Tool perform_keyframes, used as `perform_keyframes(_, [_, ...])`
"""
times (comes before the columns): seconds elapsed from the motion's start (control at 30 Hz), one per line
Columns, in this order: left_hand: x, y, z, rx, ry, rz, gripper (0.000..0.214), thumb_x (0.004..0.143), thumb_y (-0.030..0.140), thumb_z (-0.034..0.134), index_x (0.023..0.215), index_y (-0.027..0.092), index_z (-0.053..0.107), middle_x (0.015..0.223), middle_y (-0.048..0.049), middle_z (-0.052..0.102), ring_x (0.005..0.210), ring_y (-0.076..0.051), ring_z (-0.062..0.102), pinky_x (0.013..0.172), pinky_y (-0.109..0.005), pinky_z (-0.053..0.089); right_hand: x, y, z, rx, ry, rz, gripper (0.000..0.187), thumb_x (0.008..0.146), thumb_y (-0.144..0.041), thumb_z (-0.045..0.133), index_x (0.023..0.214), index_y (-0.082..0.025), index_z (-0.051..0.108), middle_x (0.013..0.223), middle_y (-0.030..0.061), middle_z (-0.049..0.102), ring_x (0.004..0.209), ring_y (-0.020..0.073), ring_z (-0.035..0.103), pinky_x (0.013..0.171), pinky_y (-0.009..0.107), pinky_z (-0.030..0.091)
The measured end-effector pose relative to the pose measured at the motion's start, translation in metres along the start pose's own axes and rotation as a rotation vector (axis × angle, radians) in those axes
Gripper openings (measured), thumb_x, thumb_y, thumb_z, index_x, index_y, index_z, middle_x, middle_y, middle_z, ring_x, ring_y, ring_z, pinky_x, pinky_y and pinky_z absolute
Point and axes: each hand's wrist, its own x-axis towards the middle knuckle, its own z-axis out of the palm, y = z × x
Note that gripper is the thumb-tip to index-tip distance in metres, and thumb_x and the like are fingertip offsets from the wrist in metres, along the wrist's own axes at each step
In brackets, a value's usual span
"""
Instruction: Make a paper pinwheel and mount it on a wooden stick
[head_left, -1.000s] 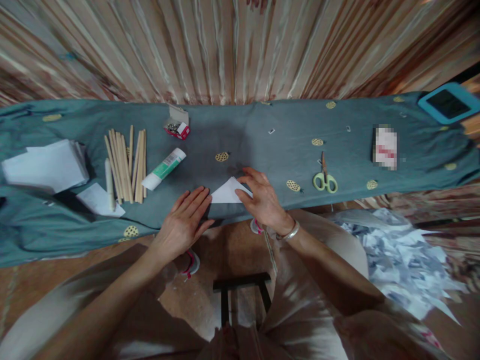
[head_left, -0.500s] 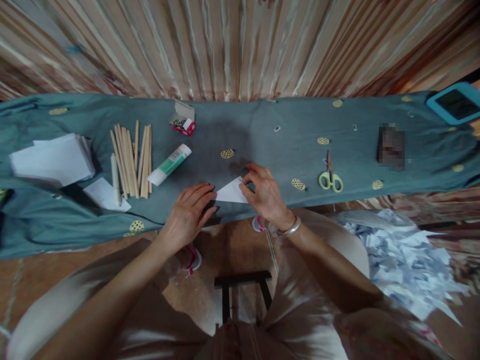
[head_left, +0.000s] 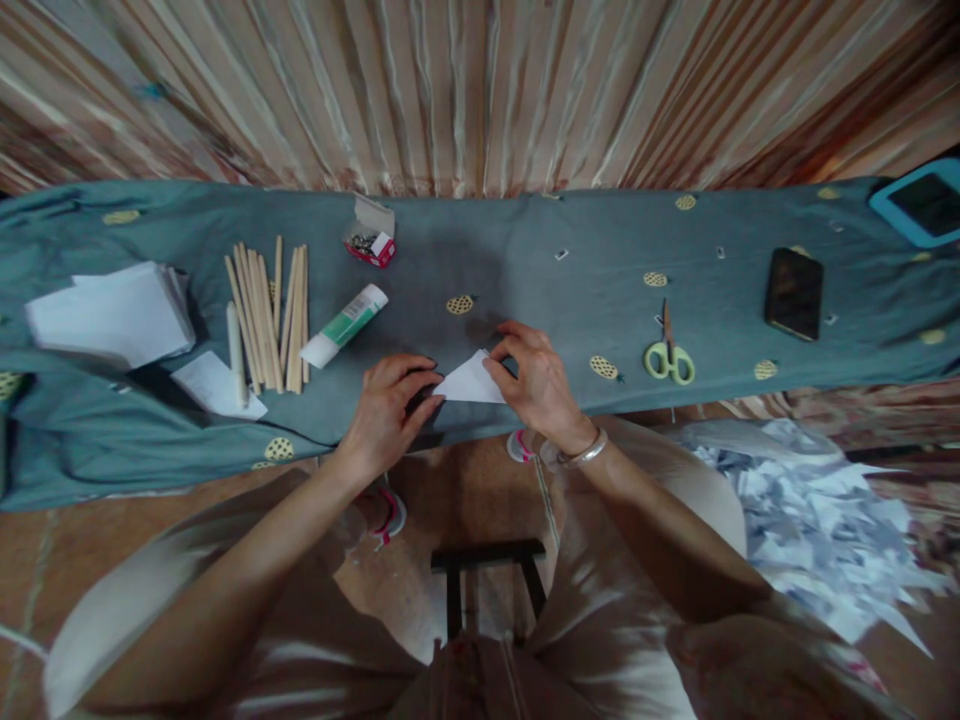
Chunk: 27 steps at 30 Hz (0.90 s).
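Observation:
A small white folded paper (head_left: 471, 382), roughly triangular, lies near the front edge of the cloth-covered table between my hands. My left hand (head_left: 390, 405) pinches its pointed left corner between thumb and fingers. At the other end, my right hand (head_left: 536, 385) grips the paper's right side with thumb and forefinger, covering that end. Left of my hands lies a green and white glue stick (head_left: 344, 326). Green-handled scissors (head_left: 668, 352) rest to the right of my right hand.
Several wooden sticks (head_left: 262, 320), a white stick (head_left: 236, 355) and stacked white paper (head_left: 112, 315) lie at left. A red box (head_left: 370, 235) with small metal pieces stands open behind. A dark phone (head_left: 795, 293) and blue-framed tablet (head_left: 922, 203) are at right; paper scraps (head_left: 825, 520) lie below.
The left thumb and fingers have closed onto the paper's left corner, where they were laid beside it. The right hand keeps its hold. The whole view has shifted slightly.

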Motion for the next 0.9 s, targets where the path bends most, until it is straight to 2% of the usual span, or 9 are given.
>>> perform_keyframes(0.37, [0.0003, 0.0004, -0.0008, -0.01, -0.013, -0.005, 0.027, 0.096, 0.038, 0.052, 0.105, 0.02, 0.07, 0.116, -0.0098, 0.068, 0.112, -0.026, 0.06, 0.098, -0.045, 0.046, -0.0034, -0.0014, -0.0009, 0.008, -0.007, 0.021, 0.006, 0.088, -0.02, 0.06, 0.084, -0.02, 0.064, 0.127, 0.0141, 0.064, 0.119, 0.0278, 0.058, 0.107, 0.045, 0.044])
perform_keyframes(0.53, [0.0022, 0.0006, -0.0002, -0.022, -0.015, -0.015, 0.027, 0.096, 0.04, 0.053, 0.102, 0.02, 0.071, 0.114, -0.0093, 0.069, 0.111, -0.026, 0.06, 0.097, -0.045, 0.046, -0.0023, -0.0018, 0.0002, 0.006, 0.02, 0.017, 0.011, 0.09, -0.02, 0.057, 0.081, -0.021, 0.063, 0.124, 0.0134, 0.066, 0.116, 0.0272, 0.06, 0.106, 0.046, 0.045])
perform_keyframes(0.9, [0.0042, 0.0012, -0.0002, -0.05, 0.007, 0.003, 0.025, 0.095, 0.038, 0.056, 0.099, 0.019, 0.071, 0.113, -0.009, 0.07, 0.111, -0.026, 0.061, 0.095, -0.044, 0.046, -0.003, -0.0006, 0.0066, 0.021, 0.066, 0.019, 0.01, 0.085, -0.016, 0.056, 0.077, -0.022, 0.057, 0.124, 0.0146, 0.065, 0.115, 0.0289, 0.058, 0.104, 0.047, 0.046])
